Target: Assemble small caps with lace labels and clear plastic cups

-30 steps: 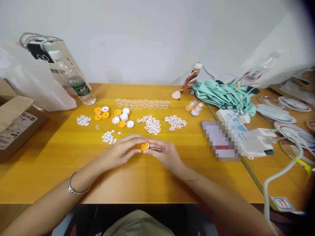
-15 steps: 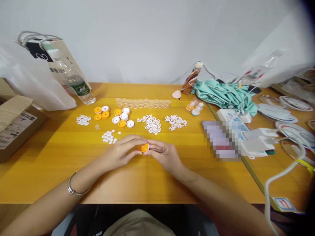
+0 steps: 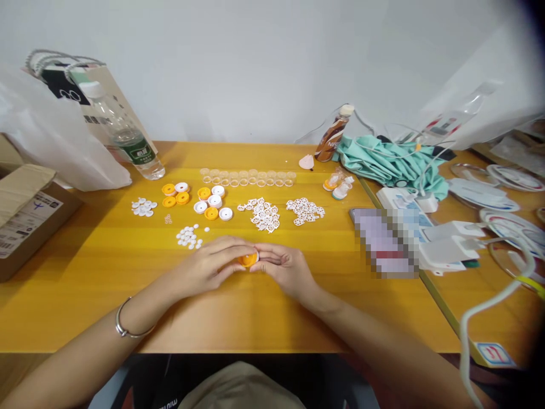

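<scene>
A small orange cap is held between both hands just above the table, midway along its width and nearer the front edge than the back. The left hand is curled around the cap from one side, fingers bent and thumb pressed in, while the right hand is closed on it from the other side with the fingertips pinched at its rim; a sliver of white is seen at that rim, though it cannot be told whether this is a separate piece. The cap is gripped from both sides, apparently so that it is kept steady while being worked, and the wrists are rested on the table for support.

The loose parts are laid out in sorted groups toward the back edge, within reach of the hands: white discs nearest, orange and white caps behind them, white lattice pieces to the right, and a row of clear cups farthest back. A water bottle is stood at the back left corner, and a cardboard box is set at the left edge.
</scene>
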`<state>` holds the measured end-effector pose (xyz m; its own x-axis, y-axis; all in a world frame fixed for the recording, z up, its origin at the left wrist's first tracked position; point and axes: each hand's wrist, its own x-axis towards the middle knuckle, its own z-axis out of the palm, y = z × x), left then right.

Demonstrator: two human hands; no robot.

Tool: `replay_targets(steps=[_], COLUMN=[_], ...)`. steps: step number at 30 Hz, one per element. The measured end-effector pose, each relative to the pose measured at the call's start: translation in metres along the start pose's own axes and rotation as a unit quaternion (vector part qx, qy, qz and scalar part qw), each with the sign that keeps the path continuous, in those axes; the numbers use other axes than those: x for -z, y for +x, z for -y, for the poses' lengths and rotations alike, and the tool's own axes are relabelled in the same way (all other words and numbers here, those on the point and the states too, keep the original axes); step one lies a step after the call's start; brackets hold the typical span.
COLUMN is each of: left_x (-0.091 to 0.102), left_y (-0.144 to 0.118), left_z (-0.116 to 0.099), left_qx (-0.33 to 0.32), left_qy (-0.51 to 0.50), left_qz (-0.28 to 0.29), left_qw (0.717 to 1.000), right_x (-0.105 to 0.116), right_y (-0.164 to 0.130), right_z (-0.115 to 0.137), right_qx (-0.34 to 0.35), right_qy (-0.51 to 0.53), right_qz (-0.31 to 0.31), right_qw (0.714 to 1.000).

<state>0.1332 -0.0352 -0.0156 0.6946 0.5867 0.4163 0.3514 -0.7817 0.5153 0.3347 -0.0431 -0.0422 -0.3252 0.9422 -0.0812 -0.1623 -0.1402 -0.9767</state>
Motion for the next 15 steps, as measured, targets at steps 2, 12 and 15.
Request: replay_targets(steps=[2,12,15], left_x=[0.001,0.025,0.026], left_y=[0.000,-0.001,-0.004], left_z=[0.000,0.004,0.016], left_qx=[0.015,0.082,0.127], left_qy=[-0.011,0.033,0.073], left_qz=[0.006,-0.053,0.026], left_qw=[1.000,0.995,0.989], right_x=[0.001,0.009,0.012], right_y=[0.001,0.007,0.008], right_z=[0.000,0.005,0.006], right_qx=[-0.008,-0.021,-0.012], right_qy=[0.009,0.014,0.019], right_qz=[0.006,0.001,-0.001], right_qw=[1.000,1.000,1.000])
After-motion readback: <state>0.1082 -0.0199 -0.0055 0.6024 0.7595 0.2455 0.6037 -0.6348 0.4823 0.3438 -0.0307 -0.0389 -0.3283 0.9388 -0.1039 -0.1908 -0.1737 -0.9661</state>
